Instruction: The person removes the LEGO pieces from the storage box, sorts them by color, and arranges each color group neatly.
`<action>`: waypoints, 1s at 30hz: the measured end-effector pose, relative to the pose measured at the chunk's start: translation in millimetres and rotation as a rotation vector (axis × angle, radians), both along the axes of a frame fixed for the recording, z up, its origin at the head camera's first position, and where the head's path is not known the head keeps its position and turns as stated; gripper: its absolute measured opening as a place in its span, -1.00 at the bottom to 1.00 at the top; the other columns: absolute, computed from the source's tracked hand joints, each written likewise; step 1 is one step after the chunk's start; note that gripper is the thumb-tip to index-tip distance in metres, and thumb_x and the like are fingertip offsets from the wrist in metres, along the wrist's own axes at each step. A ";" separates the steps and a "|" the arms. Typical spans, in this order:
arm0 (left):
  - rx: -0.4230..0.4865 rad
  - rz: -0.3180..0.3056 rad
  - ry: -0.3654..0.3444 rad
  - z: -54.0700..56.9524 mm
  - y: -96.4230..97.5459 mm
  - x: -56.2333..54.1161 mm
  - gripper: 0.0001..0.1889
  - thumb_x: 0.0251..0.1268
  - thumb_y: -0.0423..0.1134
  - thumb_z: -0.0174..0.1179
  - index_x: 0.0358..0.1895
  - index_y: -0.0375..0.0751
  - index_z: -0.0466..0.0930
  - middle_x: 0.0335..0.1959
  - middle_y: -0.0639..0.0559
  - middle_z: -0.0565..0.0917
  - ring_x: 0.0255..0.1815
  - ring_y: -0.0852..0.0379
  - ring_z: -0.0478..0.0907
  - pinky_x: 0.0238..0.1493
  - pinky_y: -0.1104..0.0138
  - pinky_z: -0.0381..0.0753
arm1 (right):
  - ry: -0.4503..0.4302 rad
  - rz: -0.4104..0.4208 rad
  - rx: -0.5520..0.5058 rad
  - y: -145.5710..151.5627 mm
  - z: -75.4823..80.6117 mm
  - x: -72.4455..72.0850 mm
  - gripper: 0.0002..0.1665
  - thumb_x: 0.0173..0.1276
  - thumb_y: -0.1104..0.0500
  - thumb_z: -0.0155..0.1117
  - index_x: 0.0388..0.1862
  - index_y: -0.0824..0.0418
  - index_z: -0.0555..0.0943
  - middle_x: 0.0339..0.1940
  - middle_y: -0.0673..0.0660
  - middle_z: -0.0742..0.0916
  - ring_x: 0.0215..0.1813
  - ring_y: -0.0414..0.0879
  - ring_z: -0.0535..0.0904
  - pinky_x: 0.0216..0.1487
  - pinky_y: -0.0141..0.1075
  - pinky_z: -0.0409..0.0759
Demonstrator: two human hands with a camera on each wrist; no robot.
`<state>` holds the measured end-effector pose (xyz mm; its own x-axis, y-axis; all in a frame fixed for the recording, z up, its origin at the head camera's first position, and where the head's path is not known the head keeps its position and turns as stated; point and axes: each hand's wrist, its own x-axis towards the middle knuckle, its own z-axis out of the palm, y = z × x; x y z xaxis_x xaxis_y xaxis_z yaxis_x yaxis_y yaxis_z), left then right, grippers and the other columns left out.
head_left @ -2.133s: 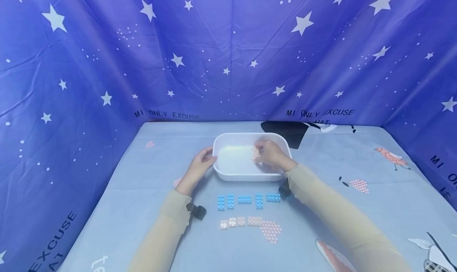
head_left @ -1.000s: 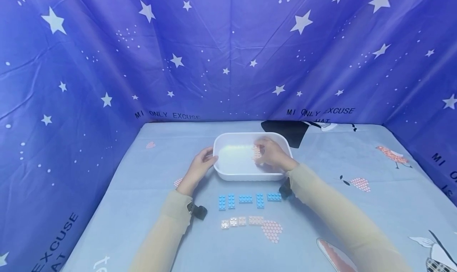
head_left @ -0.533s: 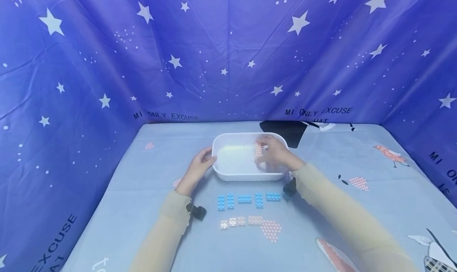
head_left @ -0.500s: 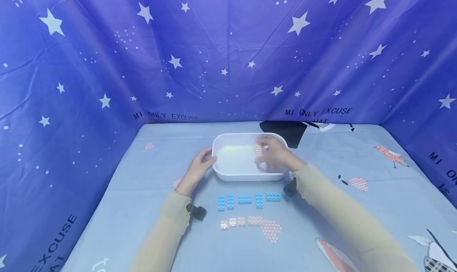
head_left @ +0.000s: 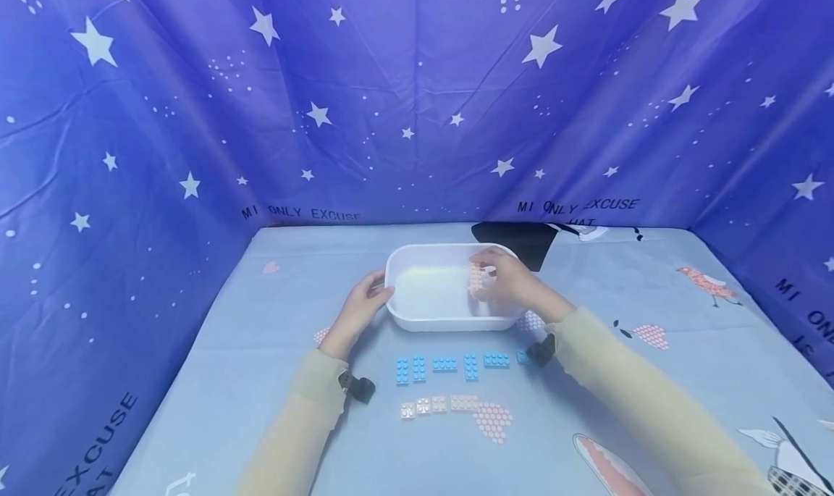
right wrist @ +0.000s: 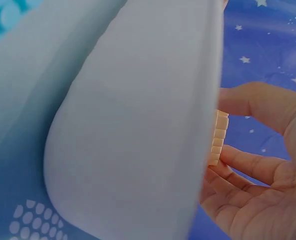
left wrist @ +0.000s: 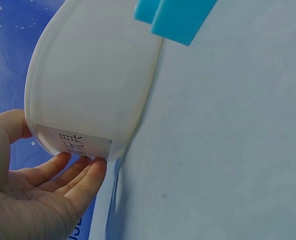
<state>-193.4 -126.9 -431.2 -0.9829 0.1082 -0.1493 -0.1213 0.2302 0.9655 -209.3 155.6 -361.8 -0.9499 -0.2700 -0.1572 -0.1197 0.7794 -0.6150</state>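
A white plastic tub [head_left: 449, 324] stands on the table, in the middle of the head view. My left hand [head_left: 360, 306] grips its left end, thumb at the rim and fingertips underneath against a printed label [left wrist: 90, 142]. Inside the right part of the tub, my right hand [head_left: 517, 284] pinches a block of peach toy bricks [head_left: 476, 279] between thumb and fingers. From the right wrist, the tub wall covers most of these bricks [right wrist: 219, 135], and only a ribbed edge shows.
Blue toy bricks [head_left: 496, 360] lie in a row before the tub, the rightmost partly behind the right wrist's camera [head_left: 542, 350]. Closer to me is a row of pale pink bricks [head_left: 464, 403]. Starry blue curtain [head_left: 417, 119] surrounds the table's back and sides.
My right hand has shifted slightly right inside the tub, still holding the peach bricks. Its wrist moved right as well, uncovering part of another blue brick. The left hand keeps its grip.
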 end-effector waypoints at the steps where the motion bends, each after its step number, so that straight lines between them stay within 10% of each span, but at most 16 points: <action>1: -0.002 0.000 -0.001 0.2 -0.1 0.1 -0.41 0.38 -0.11 0.14 0.42 -0.16 0.26 0.41 -0.20 0.37 0.40 -0.18 0.35 0.42 -0.05 0.32 | 0.005 -0.002 0.000 -0.5 2.0 2.2 -0.19 0.10 0.27 0.46 0.37 0.22 0.41 0.33 0.23 0.48 0.25 0.21 0.50 0.27 0.00 0.54; 30: -0.010 -0.012 0.004 0.0 -0.2 0.1 -0.41 0.39 -0.10 0.13 0.43 -0.15 0.24 0.41 -0.21 0.36 0.40 -0.19 0.34 0.42 -0.07 0.31 | 0.194 0.165 -0.078 9.0 17.6 91.5 -0.24 0.08 0.26 0.47 0.30 0.32 0.45 0.25 0.27 0.51 0.11 0.22 0.59 0.11 0.04 0.64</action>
